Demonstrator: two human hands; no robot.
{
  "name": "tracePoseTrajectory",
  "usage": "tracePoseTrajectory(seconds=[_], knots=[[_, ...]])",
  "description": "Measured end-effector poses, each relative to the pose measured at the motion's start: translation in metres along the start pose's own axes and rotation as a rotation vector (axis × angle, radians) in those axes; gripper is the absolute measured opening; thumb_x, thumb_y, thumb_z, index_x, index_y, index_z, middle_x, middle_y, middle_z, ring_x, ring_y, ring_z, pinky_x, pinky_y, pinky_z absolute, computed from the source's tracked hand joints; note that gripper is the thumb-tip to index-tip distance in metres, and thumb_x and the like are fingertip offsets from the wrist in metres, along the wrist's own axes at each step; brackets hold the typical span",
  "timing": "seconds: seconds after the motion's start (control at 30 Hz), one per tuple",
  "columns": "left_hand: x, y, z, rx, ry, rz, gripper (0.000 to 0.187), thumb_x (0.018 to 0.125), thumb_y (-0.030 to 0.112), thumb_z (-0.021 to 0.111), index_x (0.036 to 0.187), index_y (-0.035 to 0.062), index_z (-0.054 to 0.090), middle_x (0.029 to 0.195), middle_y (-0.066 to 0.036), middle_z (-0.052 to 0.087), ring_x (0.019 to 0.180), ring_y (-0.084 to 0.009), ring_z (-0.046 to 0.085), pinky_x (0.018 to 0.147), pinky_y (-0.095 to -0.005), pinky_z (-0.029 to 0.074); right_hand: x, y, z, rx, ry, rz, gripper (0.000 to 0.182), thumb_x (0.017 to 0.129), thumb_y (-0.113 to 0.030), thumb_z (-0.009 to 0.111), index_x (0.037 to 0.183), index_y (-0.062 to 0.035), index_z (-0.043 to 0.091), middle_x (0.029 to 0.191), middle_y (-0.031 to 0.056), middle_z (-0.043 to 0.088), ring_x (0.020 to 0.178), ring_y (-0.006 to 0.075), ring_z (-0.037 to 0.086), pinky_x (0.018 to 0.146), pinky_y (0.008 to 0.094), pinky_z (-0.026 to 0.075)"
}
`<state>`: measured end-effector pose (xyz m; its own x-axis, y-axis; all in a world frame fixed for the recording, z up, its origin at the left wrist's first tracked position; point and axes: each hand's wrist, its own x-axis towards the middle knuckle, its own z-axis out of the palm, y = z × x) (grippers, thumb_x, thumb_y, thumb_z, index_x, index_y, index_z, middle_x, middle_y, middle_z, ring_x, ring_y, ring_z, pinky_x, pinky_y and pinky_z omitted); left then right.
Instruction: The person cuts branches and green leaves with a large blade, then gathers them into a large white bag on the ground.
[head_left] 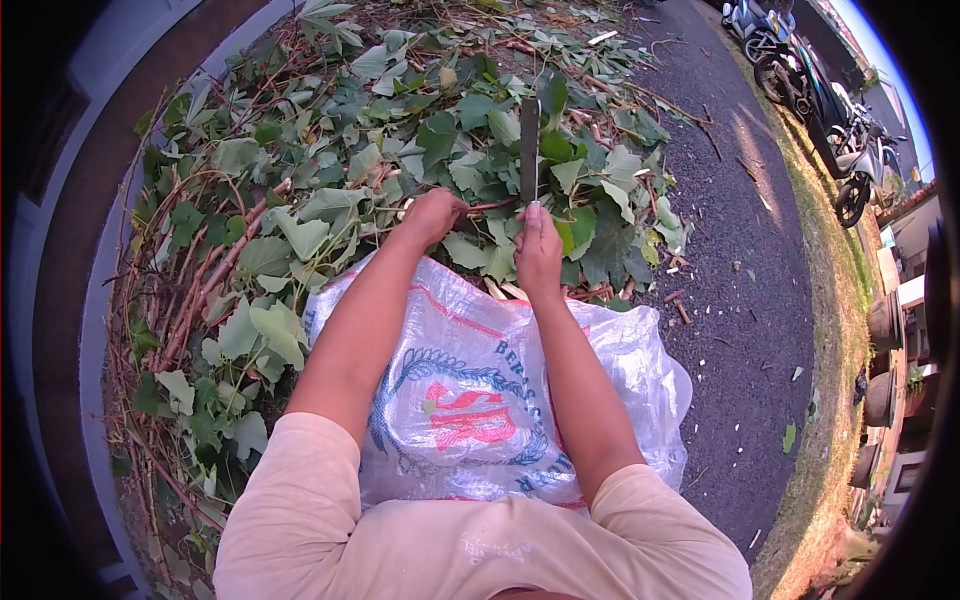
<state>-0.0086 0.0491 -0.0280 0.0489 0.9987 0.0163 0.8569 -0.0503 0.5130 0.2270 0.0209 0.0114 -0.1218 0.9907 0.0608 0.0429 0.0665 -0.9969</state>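
Note:
My left hand (432,218) is closed around a thin brown branch (490,205) that runs to the right, toward the blade. In my right hand (540,250) is the handle of a machete (530,150), its long dark blade pointing away from me over the leaves. Most of the handle is hidden by my fingers. A heap of cut leafy branches (400,130) surrounds both hands and reaches far ahead. Below my forearms, a white woven plastic sack (470,400) with red and blue print spreads in front of my body.
Bare sticks (215,270) lie tangled on the left beside a grey ledge (85,330). Dark asphalt (740,330) with scattered chips runs along the right, then a grass strip (830,400). Parked motorbikes (850,160) and several plant pots (880,400) stand farther right.

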Motion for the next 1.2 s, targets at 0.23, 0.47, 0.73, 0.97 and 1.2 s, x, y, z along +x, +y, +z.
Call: tracePoseTrajectory(seconds=[0.23,0.47,0.73,0.97,1.2], knots=[[-0.005,-0.001,-0.010,0.061,0.111,-0.004,0.029,0.093,0.017,0.074,0.122,0.0128,0.079,0.109,-0.016,0.071,0.107,-0.0375,0.070,0.096,-0.0474,0.056,0.024,0.095,-0.007,-0.439,-0.114,0.104,0.061,0.111,-0.058,0.041,0.095,-0.0018,0.061,0.063,0.0096,0.053,0.054,0.0205,0.057,0.054,0.0383,0.046],[0.006,-0.057,-0.045,0.270,-0.238,-0.144,0.048,0.099,0.048,0.064,0.113,0.0052,0.078,0.109,-0.021,0.077,0.104,-0.0398,0.073,0.095,-0.0486,0.056,0.016,0.059,-0.012,-0.359,-0.148,0.341,0.069,0.111,-0.060,0.037,0.093,-0.0005,0.067,0.068,0.0166,0.063,0.063,0.0306,0.067,0.067,0.0450,0.052],[-0.004,-0.046,-0.044,0.247,-0.283,-0.243,0.028,0.100,0.033,0.069,0.116,0.0125,0.079,0.118,-0.018,0.076,0.111,-0.0377,0.072,0.097,-0.0498,0.056,0.021,0.081,-0.012,-0.398,-0.134,0.253,0.068,0.110,-0.059,0.039,0.097,0.0007,0.070,0.072,0.0205,0.066,0.075,0.0378,0.069,0.078,0.0478,0.052],[-0.003,-0.020,-0.043,0.266,-0.148,-0.290,0.029,0.099,0.033,0.070,0.119,0.0140,0.080,0.116,-0.018,0.077,0.110,-0.0359,0.073,0.097,-0.0502,0.056,0.013,-0.015,-0.007,-0.138,-0.131,0.163,0.053,0.112,-0.054,0.047,0.099,-0.0043,0.062,0.063,-0.0013,0.045,0.050,0.0085,0.041,0.046,0.0276,0.033],[0.007,-0.017,-0.049,0.310,-0.203,-0.364,0.035,0.096,0.026,0.074,0.125,0.0073,0.074,0.130,-0.016,0.073,0.123,-0.0340,0.069,0.104,-0.0487,0.055,-0.009,-0.113,-0.009,0.180,-0.081,-0.135,0.049,0.114,-0.050,0.044,0.106,-0.0041,0.059,0.070,-0.0029,0.043,0.059,0.0049,0.039,0.052,0.0224,0.032]])
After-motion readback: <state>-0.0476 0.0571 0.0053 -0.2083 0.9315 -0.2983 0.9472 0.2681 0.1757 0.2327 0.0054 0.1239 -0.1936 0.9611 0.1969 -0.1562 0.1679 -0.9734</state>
